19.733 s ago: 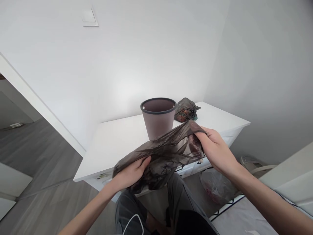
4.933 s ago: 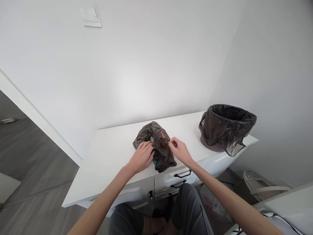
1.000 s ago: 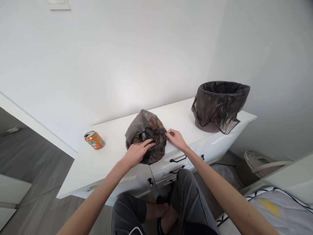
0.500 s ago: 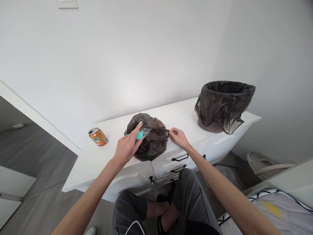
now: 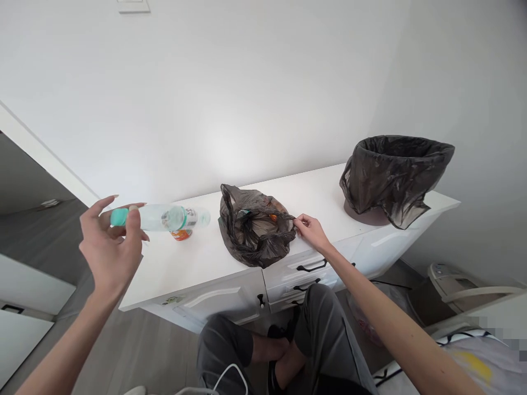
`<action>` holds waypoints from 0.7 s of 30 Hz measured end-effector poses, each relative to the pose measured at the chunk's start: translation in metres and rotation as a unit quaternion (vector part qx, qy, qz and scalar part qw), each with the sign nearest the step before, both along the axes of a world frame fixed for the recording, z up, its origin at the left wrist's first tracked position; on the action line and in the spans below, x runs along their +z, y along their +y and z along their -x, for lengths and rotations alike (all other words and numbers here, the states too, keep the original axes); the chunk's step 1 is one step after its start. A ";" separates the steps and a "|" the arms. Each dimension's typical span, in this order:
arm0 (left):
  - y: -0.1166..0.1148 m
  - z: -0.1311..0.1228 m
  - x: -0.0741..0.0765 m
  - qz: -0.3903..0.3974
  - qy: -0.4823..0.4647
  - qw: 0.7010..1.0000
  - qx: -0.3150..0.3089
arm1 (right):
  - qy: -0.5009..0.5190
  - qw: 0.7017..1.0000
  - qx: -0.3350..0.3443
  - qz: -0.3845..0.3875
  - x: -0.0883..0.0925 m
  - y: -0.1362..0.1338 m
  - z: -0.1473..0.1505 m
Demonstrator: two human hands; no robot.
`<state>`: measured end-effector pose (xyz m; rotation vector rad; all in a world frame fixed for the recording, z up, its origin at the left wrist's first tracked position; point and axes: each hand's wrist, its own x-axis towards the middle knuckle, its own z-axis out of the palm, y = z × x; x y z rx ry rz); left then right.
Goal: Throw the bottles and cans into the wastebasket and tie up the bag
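Note:
A clear plastic bottle [image 5: 151,217] with a teal cap lies sideways in my left hand [image 5: 113,236], whose fingers close round its neck. The bottle is held above the left part of the cabinet top, its base pointing right, partly covering an orange can [image 5: 181,235]. My right hand [image 5: 309,230] pinches the gathered edge of a dark plastic bag [image 5: 259,247] at its right side. The bag sits on the cabinet top with its mouth partly spread. Something orange and something teal show inside it, too covered to name.
A bin lined with a dark bag [image 5: 391,181] stands at the right end of the white cabinet [image 5: 201,255]. Black handles mark the drawers [image 5: 312,266] in front of my knees. A pale wall rises behind, and a grey appliance [image 5: 447,277] is at the lower right.
My left hand has lifted the bottle out of the bag and carried it left, in front of the can. My right hand keeps its pinch on the bag. The view has shifted slightly left.

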<state>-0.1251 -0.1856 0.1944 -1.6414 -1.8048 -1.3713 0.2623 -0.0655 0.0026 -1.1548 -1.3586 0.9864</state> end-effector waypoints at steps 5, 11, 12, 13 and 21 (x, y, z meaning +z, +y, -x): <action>0.015 0.046 -0.004 0.110 0.040 0.990 0.077 | -0.006 1.000 0.003 0.002 -0.007 0.003 -0.001; 0.041 0.066 0.001 0.227 0.087 0.958 0.155 | -0.011 1.000 0.003 0.003 -0.009 0.005 -0.001; 0.045 0.066 0.003 0.234 0.097 0.953 0.164 | -0.012 1.000 0.003 0.004 -0.009 0.005 0.000; 0.048 0.066 0.004 0.239 0.107 0.950 0.170 | -0.014 1.000 0.003 0.004 -0.009 0.005 0.000; 0.059 0.058 0.002 0.245 0.111 0.951 0.151 | -0.012 1.000 -0.001 0.004 -0.012 0.007 -0.001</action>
